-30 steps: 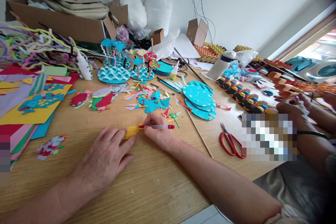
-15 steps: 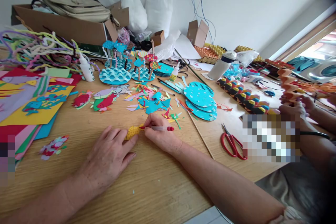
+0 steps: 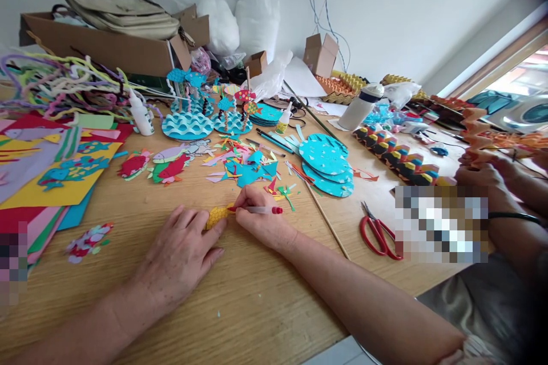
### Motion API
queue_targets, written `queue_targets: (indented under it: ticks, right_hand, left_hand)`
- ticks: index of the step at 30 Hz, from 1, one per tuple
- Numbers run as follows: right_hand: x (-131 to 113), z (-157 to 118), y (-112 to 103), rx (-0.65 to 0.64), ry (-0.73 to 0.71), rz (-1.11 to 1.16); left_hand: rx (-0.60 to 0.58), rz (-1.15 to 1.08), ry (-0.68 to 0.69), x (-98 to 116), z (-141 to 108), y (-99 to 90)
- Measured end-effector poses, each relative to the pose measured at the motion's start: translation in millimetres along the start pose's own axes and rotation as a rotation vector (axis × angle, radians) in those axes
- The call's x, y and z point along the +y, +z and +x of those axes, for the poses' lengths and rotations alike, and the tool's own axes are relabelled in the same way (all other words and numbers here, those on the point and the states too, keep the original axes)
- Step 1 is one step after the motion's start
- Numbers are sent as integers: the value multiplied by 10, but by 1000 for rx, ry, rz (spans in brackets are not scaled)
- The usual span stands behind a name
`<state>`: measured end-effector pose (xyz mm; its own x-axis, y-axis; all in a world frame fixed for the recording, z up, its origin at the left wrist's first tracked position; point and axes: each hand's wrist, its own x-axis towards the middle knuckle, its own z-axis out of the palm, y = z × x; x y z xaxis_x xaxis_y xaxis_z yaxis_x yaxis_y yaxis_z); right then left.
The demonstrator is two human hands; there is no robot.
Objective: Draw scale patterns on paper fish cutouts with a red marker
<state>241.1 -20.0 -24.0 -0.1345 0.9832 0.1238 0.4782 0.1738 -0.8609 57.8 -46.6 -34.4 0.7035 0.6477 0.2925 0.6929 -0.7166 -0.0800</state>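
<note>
My right hand point(image 3: 258, 214) is closed around a red-capped pen point(image 3: 266, 210), its tip on the tail end of a small yellow paper fish point(image 3: 217, 217). Drawn scale-like lines cover the fish's body. My left hand point(image 3: 185, 245) lies on the table to the left and steadies the fish with its fingers and thumb, hiding one end of it. Coloured paper scraps point(image 3: 250, 166) lie just beyond my hands, with finished-looking red and green paper fish point(image 3: 173, 166) to their left. A pile of small paper dots point(image 3: 91, 241) sits left of my left hand.
Red-handled scissors point(image 3: 379, 232) and a thin wooden stick point(image 3: 327, 219) lie to the right. Blue paper discs point(image 3: 327, 164), glue bottles point(image 3: 141, 113), wave-shaped stands point(image 3: 187, 125) and pipe cleaners point(image 3: 64, 82) stand farther back. Another person's hands point(image 3: 483, 177) handle folded orange paper at right.
Both my hands, the pen and the yellow fish stay nearly in place. The view has shifted very slightly. The other person's hands at right have moved a little.
</note>
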Motion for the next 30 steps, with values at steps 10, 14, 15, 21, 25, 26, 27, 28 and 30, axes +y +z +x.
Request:
queue_targets:
  ticks: [10, 14, 15, 21, 25, 26, 27, 28, 30]
  right_hand:
    - [-30, -15, -11, -23, 10, -27]
    - [-27, -11, -17, -37, 16, -37]
    - [-22, -10, -18, -38, 14, -33]
    - [-19, -22, -23, -38, 16, -32]
    - [-24, -26, -26, -44, 30, -36]
    - [-21, -26, -26, -43, 29, -35]
    - [-18, -25, -26, -44, 27, -33]
    - [-15, -25, -26, -46, 26, -28]
    - [-12, -27, -26, -55, 26, -10]
  left_hand:
    - [1, 13, -2, 0, -5, 25]
    - [7, 10, -4, -1, -10, 32]
    - [8, 9, -5, -1, -9, 33]
    - [-4, 7, -7, -5, -7, 35]
    - [-5, 2, -6, -5, -7, 29]
    - [-5, 1, -4, -5, -7, 27]
    - [-6, 0, -1, -5, -6, 24]
    - [-7, 1, 1, -4, -5, 22]
    - [-10, 4, 3, -4, -3, 18]
